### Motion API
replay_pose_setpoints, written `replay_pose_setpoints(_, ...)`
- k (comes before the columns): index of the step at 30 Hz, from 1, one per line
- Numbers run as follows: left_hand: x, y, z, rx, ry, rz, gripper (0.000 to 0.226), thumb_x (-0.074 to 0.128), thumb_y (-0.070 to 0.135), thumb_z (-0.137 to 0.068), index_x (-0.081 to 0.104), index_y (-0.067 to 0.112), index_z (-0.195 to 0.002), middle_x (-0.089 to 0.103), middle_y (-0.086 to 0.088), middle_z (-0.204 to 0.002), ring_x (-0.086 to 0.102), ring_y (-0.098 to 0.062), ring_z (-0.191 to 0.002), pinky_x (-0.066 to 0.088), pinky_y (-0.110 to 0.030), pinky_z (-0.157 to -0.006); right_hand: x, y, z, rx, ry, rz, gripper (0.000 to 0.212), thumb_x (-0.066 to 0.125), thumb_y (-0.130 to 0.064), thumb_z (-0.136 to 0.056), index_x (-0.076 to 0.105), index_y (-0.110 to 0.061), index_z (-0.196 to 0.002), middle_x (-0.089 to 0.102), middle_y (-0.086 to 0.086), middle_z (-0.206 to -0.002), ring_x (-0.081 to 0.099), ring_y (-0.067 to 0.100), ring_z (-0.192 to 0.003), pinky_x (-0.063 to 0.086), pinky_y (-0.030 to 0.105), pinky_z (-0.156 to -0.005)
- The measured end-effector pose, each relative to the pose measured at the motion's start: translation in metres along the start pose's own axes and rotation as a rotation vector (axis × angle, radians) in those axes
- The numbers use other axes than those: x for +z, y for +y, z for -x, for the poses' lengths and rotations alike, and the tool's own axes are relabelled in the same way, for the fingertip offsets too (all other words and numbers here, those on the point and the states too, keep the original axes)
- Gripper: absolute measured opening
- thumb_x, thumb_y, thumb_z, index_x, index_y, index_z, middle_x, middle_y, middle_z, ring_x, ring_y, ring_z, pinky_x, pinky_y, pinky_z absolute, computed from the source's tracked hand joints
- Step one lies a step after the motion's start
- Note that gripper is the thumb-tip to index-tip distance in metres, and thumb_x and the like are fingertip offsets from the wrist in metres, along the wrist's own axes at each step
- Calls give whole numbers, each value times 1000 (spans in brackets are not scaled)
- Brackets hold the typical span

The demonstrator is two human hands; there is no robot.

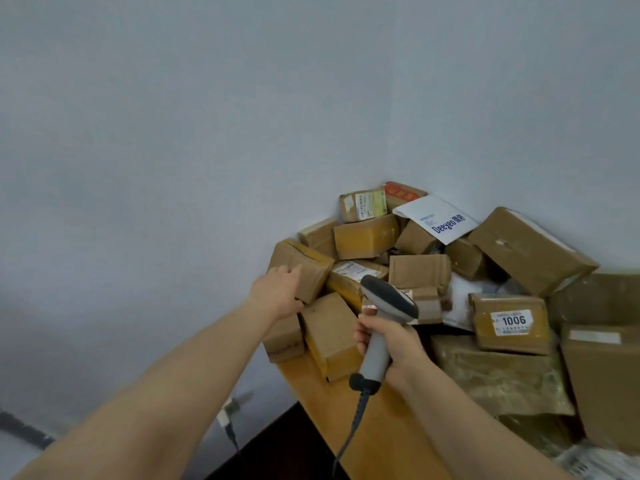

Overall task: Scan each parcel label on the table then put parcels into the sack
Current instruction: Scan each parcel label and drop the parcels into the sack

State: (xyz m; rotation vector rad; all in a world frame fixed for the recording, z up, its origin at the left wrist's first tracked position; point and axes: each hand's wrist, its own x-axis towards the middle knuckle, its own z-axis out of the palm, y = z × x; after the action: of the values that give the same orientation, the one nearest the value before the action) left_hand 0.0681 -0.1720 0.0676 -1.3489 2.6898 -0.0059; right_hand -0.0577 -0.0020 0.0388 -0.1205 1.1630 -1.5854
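A heap of brown cardboard parcels covers the wooden table (377, 427) in the wall corner. My left hand (278, 292) grips a small brown parcel (304, 265) at the heap's left edge, fingers over its near side. My right hand (388, 337) holds a grey barcode scanner (384, 306) by its handle, its head pointing toward the middle of the heap. A parcel with a white label reading 1006 (510, 322) lies to the right. A white padded mailer (436, 218) rests on top at the back. No sack is in view.
The scanner's coiled cable (349, 431) hangs over the table's front edge. A large brown box (530, 251) leans at the back right, and another big carton (602, 372) stands at the right edge. A wall socket with a plug (230, 410) sits low on the wall.
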Motion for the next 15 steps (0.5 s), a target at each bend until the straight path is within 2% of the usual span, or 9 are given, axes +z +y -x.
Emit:
replay_pose_setpoints(4, 5, -17, -58, 78, -83, -76, 74, 65, 33, -85, 26, 18, -147, 40, -8, -140, 39, -27, -129, 41, -37, -101, 9, -6, -38, 5, 60, 6, 7, 68, 0, -85, 64, -5, -88, 66, 12, -70, 63, 21, -62, 50, 32, -61)
replay_pose_setpoints(6, 3, -21, -92, 164, -119, -105, 81, 69, 33, -83, 24, 17, -148, 36, -9, -145, 36, -27, -133, 37, -36, -106, 13, -11, -59, -4, 100, 7, 9, 69, -1, -83, 66, -5, -91, 68, 12, -72, 64, 21, -65, 51, 33, -63)
replay_pose_setpoints(10, 2, -20, -160, 354, -241, -193, 105, 75, 31, -78, 4, 15, -154, 16, -7, -158, 14, -23, -146, 21, -35, -117, 22, -14, -93, -40, 215, -3, 15, 71, -2, -81, 68, -4, -96, 70, 11, -71, 66, 19, -61, 53, 31, -57)
replay_pose_setpoints(12, 7, -15, -193, 379, -344, -229, 116, 77, 34, -74, -6, 17, -153, 6, -6, -161, 3, -22, -148, 17, -42, -119, 24, -13, -104, -69, 263, -8, 15, 71, -2, -81, 68, -3, -96, 70, 11, -70, 66, 18, -59, 52, 29, -53)
replay_pose_setpoints(15, 16, -5, -225, 404, -488, -253, 124, 78, 42, -71, -13, 19, -152, 0, -8, -161, -1, -27, -148, 13, -44, -120, 27, -10, -115, -117, 320, 0, 13, 71, 0, -80, 68, -2, -93, 70, 12, -70, 65, 18, -58, 52, 28, -50)
